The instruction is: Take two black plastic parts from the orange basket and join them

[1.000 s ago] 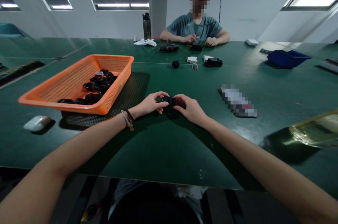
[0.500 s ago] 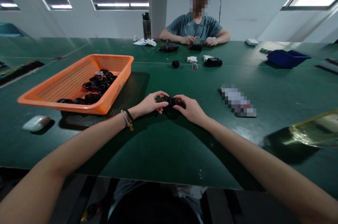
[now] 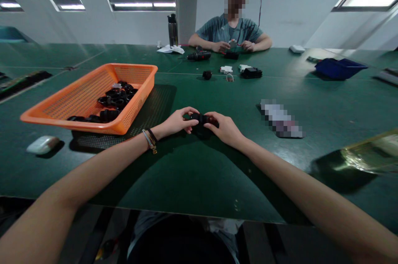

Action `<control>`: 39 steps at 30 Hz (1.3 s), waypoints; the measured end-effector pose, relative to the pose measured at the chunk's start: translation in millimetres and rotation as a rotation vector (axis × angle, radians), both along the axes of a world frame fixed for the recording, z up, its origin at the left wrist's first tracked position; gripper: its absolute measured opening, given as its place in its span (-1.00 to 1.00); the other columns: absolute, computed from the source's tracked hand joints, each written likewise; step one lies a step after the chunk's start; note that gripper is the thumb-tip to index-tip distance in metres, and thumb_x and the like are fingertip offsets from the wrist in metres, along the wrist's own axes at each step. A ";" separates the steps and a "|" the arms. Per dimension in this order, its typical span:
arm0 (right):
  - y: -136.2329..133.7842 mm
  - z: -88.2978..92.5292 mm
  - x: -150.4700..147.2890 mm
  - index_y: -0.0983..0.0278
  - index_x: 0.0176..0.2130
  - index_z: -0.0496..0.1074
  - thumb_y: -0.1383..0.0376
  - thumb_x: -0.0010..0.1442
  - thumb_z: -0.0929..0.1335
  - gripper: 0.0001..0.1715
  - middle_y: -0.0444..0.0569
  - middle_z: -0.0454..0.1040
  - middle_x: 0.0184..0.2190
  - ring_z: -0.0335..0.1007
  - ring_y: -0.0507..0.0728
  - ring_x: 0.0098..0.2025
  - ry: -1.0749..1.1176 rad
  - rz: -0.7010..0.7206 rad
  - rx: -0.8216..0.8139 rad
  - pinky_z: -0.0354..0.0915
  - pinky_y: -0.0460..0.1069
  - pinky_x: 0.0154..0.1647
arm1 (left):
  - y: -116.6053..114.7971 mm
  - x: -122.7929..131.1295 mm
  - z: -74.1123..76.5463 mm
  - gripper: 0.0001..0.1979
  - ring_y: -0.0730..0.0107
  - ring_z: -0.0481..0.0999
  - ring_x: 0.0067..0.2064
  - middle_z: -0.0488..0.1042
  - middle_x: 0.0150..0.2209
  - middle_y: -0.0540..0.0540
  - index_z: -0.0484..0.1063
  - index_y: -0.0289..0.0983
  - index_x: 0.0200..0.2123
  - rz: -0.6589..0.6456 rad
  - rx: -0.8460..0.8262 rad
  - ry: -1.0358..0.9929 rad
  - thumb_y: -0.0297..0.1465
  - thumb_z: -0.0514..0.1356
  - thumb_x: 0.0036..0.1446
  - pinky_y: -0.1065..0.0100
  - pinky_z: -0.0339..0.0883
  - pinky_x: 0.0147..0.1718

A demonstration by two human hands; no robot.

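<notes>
Between my two hands is a small black round part [image 3: 201, 119], held just above the green table [image 3: 199, 177]. The fingers and thumb of my left hand [image 3: 178, 122] close on its left end. My right hand [image 3: 224, 128] pinches its right end. My fingers cover much of the part, so its exact kind is unclear. To the left stands an orange plastic basket [image 3: 74, 121] with several similar black parts [image 3: 115, 100] in it.
A white case [image 3: 43, 145] lies left, a blurred flat object [image 3: 281, 119] and a clear yellowish packet [image 3: 373, 152] right. Farther back are a black part [image 3: 207, 75], a power drill [image 3: 199, 55], a blue tray [image 3: 338, 68] and a bottle [image 3: 172, 31]. A co-worker [image 3: 230, 34] sits opposite.
My hands and the black part have stayed almost in place. Across the table, the co-worker's hands have shifted slightly, with a small light piece raised off the black object there.
</notes>
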State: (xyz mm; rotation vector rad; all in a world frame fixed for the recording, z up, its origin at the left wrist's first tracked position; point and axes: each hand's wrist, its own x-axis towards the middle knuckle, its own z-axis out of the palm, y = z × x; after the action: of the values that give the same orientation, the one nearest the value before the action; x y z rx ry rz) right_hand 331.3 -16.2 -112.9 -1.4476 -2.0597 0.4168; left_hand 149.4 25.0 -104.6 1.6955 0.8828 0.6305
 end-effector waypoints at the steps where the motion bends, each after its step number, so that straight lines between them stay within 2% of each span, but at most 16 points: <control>1: -0.1 0.1 -0.1 0.33 -0.16 0.34 0.36 0.05 0.31 -0.71 0.00 0.45 -0.35 0.33 0.06 -0.34 -0.002 -0.001 -0.001 0.24 -0.02 -0.29 | 0.1 0.0 -0.2 -0.70 0.73 0.38 -0.62 0.28 -0.22 -0.09 0.26 -0.32 -0.17 0.000 0.000 -0.003 -0.46 0.18 -0.03 0.57 0.33 -0.64; 39: 0.4 0.5 0.0 0.33 -0.17 0.37 0.29 0.10 0.27 -0.73 -0.02 0.44 -0.39 0.30 0.04 -0.41 -0.054 -0.008 -0.003 0.18 -0.06 -0.38 | -1.0 0.8 0.7 -0.72 0.72 0.38 -0.63 0.27 -0.24 -0.07 0.27 -0.32 -0.19 0.007 -0.002 -0.010 -0.49 0.17 -0.04 0.57 0.34 -0.66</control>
State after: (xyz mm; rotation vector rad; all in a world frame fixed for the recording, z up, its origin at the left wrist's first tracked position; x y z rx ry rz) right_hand 331.2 -15.8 -112.3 -1.4831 -2.0958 0.3822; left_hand 150.2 24.0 -103.9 1.6873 0.8826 0.6418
